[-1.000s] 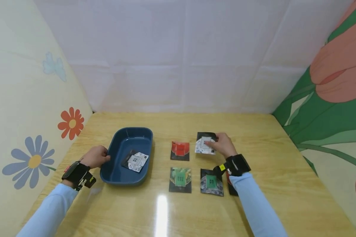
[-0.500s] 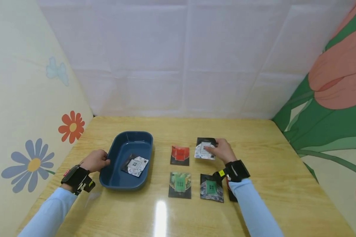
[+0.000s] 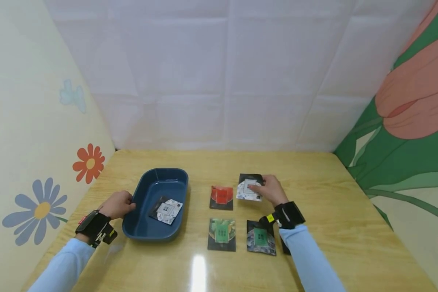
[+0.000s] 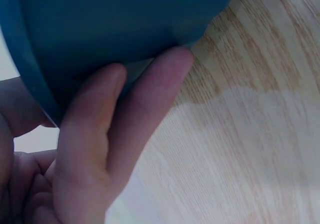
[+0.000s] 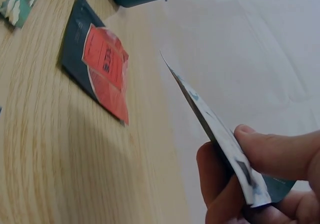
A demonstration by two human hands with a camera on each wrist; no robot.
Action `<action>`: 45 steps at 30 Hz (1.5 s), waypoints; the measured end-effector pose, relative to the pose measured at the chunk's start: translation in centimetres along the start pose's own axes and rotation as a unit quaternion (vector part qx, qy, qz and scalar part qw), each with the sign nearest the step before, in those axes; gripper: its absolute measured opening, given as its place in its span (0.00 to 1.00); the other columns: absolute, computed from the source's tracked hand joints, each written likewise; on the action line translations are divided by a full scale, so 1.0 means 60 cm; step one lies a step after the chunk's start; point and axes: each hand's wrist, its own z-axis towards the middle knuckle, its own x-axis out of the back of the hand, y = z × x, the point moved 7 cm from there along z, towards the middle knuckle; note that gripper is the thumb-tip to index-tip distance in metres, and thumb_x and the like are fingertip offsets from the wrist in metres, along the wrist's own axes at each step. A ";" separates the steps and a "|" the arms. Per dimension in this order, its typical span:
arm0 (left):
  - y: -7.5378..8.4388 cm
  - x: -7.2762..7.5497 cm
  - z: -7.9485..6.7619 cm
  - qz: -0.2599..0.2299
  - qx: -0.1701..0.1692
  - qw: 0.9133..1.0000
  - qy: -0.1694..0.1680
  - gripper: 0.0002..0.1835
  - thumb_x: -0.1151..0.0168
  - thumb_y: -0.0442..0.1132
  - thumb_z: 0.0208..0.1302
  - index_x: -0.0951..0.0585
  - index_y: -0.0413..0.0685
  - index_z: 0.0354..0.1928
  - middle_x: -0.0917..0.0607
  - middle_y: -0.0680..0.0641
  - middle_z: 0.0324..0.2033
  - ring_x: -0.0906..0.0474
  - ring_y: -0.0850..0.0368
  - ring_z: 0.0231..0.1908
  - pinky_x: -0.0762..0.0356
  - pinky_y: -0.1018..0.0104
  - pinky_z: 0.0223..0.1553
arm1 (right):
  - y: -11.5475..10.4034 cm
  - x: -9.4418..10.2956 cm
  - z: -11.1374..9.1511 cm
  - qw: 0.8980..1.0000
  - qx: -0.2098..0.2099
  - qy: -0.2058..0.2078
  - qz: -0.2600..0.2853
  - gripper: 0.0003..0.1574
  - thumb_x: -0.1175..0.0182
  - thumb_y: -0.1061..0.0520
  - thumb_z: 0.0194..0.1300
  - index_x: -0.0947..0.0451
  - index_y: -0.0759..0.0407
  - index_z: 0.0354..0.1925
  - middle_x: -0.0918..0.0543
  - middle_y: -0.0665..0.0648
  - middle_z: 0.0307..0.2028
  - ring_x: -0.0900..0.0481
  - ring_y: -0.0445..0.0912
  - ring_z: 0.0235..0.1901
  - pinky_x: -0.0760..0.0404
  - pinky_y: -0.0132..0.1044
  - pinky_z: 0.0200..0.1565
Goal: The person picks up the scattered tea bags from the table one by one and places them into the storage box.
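At the left, my left hand [image 3: 117,204] grips the near-left rim of a dark blue dish [image 3: 131,229]. The left wrist view has its fingers [image 4: 145,109] along the dish's outer wall [image 4: 125,19], with the thumb across the rim. Inside the dish lies a black-and-white packet [image 3: 166,209]. My right hand [image 3: 273,190] pinches another black-and-white packet [image 3: 249,190] by its right edge, thumb on the printed face. Seen edge-on in the right wrist view, this packet [image 5: 220,134] is raised off the table.
A red-and-black packet [image 3: 221,197], a green-and-yellow packet [image 3: 221,239] and a green-and-grey packet [image 3: 260,243] lie flat on the wooden table [image 3: 160,267]. Another dark packet [image 3: 285,247] is mostly hidden under the right forearm. A white sheet [image 3: 219,81] hangs behind.
The right hand has shifted slightly left with its packet. The left hand keeps its grip on the dish. The whole head view has tilted up a little.
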 end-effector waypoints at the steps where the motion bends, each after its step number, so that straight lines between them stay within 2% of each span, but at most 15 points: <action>1: -0.001 -0.001 0.000 0.000 0.002 1.000 -0.002 0.08 0.42 0.31 0.62 0.19 0.33 0.29 0.22 0.49 0.16 0.22 0.60 0.19 0.21 0.65 0.23 | -0.002 -0.003 -0.001 1.000 0.001 -0.002 0.004 0.17 0.34 0.58 0.63 0.22 0.72 0.43 0.18 0.60 0.31 0.26 0.44 0.28 0.29 0.33 0.31; 7: -0.004 -0.001 0.002 0.002 0.006 1.000 -0.010 0.08 0.42 0.32 0.62 0.19 0.32 0.31 0.20 0.48 0.18 0.22 0.59 0.21 0.20 0.64 0.24 | -0.028 -0.018 -0.004 1.000 0.015 -0.008 0.015 0.18 0.34 0.58 0.64 0.22 0.72 0.44 0.17 0.60 0.31 0.26 0.44 0.26 0.29 0.34 0.31; 12: -0.002 0.000 0.002 0.000 -0.006 1.000 -0.006 0.08 0.42 0.31 0.62 0.18 0.32 0.30 0.20 0.48 0.18 0.21 0.59 0.20 0.21 0.65 0.23 | -0.051 -0.032 -0.003 0.999 0.023 -0.017 0.031 0.16 0.34 0.58 0.63 0.21 0.71 0.42 0.19 0.58 0.29 0.28 0.44 0.25 0.31 0.35 0.29; 19: -0.003 -0.002 0.001 0.000 -0.006 1.000 -0.007 0.08 0.43 0.31 0.62 0.19 0.31 0.30 0.19 0.47 0.18 0.21 0.59 0.20 0.20 0.64 0.23 | -0.074 -0.057 0.000 0.997 0.037 -0.031 0.056 0.12 0.34 0.59 0.63 0.24 0.68 0.35 0.25 0.53 0.23 0.33 0.43 0.22 0.34 0.35 0.27; 25: -0.002 -0.001 0.000 0.001 -0.001 1.000 -0.009 0.08 0.43 0.31 0.62 0.19 0.31 0.31 0.19 0.47 0.19 0.21 0.59 0.21 0.20 0.64 0.24 | -0.098 -0.077 0.000 0.996 0.054 -0.042 0.058 0.13 0.33 0.58 0.63 0.27 0.63 0.29 0.30 0.51 0.20 0.34 0.43 0.21 0.33 0.35 0.27; 37: -0.005 -0.002 0.005 -0.001 0.009 1.000 -0.022 0.08 0.43 0.32 0.63 0.19 0.32 0.31 0.20 0.46 0.19 0.22 0.59 0.21 0.21 0.64 0.24 | -0.136 -0.105 -0.006 0.995 0.071 -0.055 0.034 0.16 0.32 0.57 0.62 0.29 0.62 0.28 0.31 0.51 0.20 0.35 0.42 0.21 0.35 0.33 0.27; 45: -0.005 -0.001 0.007 0.003 0.015 1.000 -0.019 0.09 0.42 0.32 0.64 0.18 0.31 0.33 0.19 0.47 0.20 0.22 0.59 0.21 0.20 0.64 0.24 | -0.147 -0.119 -0.008 0.994 0.067 -0.064 0.050 0.12 0.32 0.58 0.62 0.24 0.64 0.31 0.24 0.51 0.22 0.30 0.41 0.21 0.32 0.32 0.26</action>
